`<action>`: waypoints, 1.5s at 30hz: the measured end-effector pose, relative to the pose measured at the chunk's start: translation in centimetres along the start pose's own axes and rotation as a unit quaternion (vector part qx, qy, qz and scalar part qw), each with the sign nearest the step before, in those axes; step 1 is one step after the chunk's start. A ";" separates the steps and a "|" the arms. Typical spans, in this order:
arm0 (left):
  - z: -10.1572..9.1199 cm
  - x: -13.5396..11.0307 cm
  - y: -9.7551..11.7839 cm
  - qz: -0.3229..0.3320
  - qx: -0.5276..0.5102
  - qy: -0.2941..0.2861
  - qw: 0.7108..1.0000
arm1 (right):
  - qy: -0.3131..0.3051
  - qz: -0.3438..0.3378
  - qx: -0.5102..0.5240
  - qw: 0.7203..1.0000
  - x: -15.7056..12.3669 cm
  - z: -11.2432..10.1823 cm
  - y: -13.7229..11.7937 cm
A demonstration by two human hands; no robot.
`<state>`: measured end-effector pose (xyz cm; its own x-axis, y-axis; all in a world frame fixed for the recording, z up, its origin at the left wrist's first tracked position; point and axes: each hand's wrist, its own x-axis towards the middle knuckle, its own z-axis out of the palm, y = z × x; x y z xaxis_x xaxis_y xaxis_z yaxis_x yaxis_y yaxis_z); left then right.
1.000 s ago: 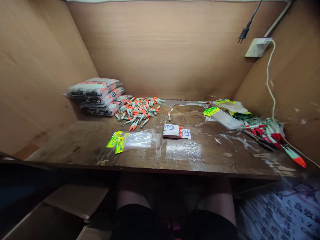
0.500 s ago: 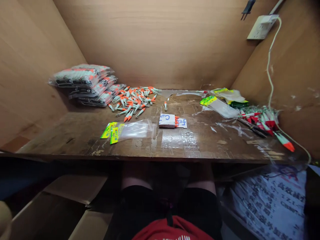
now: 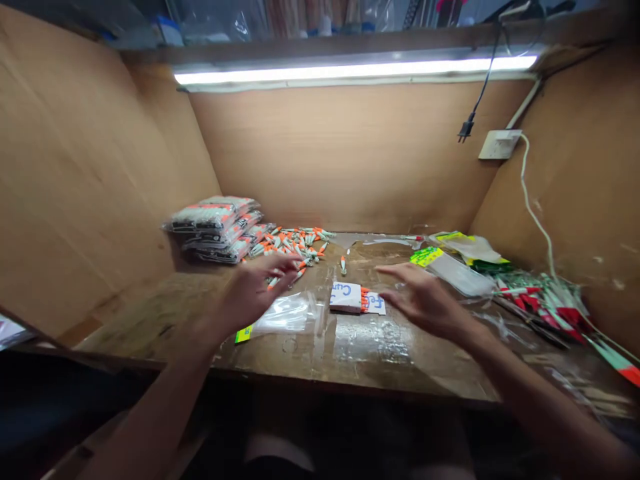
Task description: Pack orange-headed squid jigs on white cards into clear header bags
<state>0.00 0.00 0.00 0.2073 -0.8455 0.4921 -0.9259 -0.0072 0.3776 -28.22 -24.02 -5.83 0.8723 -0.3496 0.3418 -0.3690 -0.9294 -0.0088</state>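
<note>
Over the wooden desk (image 3: 350,347), inside a plywood booth lit by a strip lamp (image 3: 350,70), both bare hands hover with loose, spread fingers and hold nothing. The left hand (image 3: 253,293) hangs above a clear plastic bag (image 3: 285,313) that lies flat on the desk, its yellow-green header card (image 3: 243,334) peeping out below the palm; whether the hand touches the bag cannot be told. The right hand (image 3: 425,300) floats just right of a small white foam block (image 3: 350,297) with blue writing and orange tips showing at its middle, near it but apart.

Behind the left hand lies a loose heap of small orange-and-white lures (image 3: 295,243), and beside that heap, toward the left wall, a stack of filled packets (image 3: 215,223). More empty bags with yellow cards (image 3: 450,263) and a bundle of larger red and green lures (image 3: 545,303) lie along the right side, under a wall socket (image 3: 499,144).

The bag looks very light, limp and slippery, likely to slide on the taped surface; the stiffer header card seems the surest place to pinch it. The lures look light and rigid, with what seem to be hooks at one end, so the body is probably the safer place to take one.
</note>
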 end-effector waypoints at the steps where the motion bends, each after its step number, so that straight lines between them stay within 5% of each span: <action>1: 0.6 0.1 -1.2 0.002 0.026 -0.042 0.999 | -0.007 -0.021 0.000 1.000 1.1 0.9 -0.8; 5: 4.0 0.2 -7.4 -0.076 0.063 -0.204 0.974 | -0.117 -0.088 -0.037 0.989 5.9 5.9 -3.3; 9: 6.5 0.6 -11.4 -0.110 0.060 -0.234 0.964 | -0.208 -0.100 -0.052 0.972 9.5 9.1 -3.1; 14: 7.1 1.4 -13.1 -0.151 0.019 -0.243 0.958 | -0.239 -0.175 -0.014 0.955 9.3 8.4 -0.4; 22: 6.3 4.0 -12.6 -0.108 -0.055 -0.186 0.975 | -0.222 -0.044 0.027 0.974 5.7 7.3 2.1; 29: 10.6 7.2 -10.4 -0.081 -0.121 -0.120 0.982 | -0.146 0.154 -0.064 0.975 4.7 10.4 -1.0; 36: 12.5 5.4 -11.3 -0.082 -0.184 -0.110 0.973 | -0.184 0.204 -0.100 0.956 3.4 11.8 1.5; 41: 12.8 4.6 -11.3 -0.059 -0.138 -0.137 0.979 | -0.226 0.158 -0.002 0.961 4.0 10.5 4.8; 45: 13.1 4.5 -10.5 -0.060 -0.073 -0.157 0.983 | -0.212 0.107 0.043 0.970 3.6 9.9 4.5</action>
<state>6.50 -10.72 -12.03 0.1835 -0.9666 0.1788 -0.8402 -0.0599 0.5389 -23.56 -30.69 -13.97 0.8390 -0.5361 -0.0933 -0.5441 -0.8303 -0.1209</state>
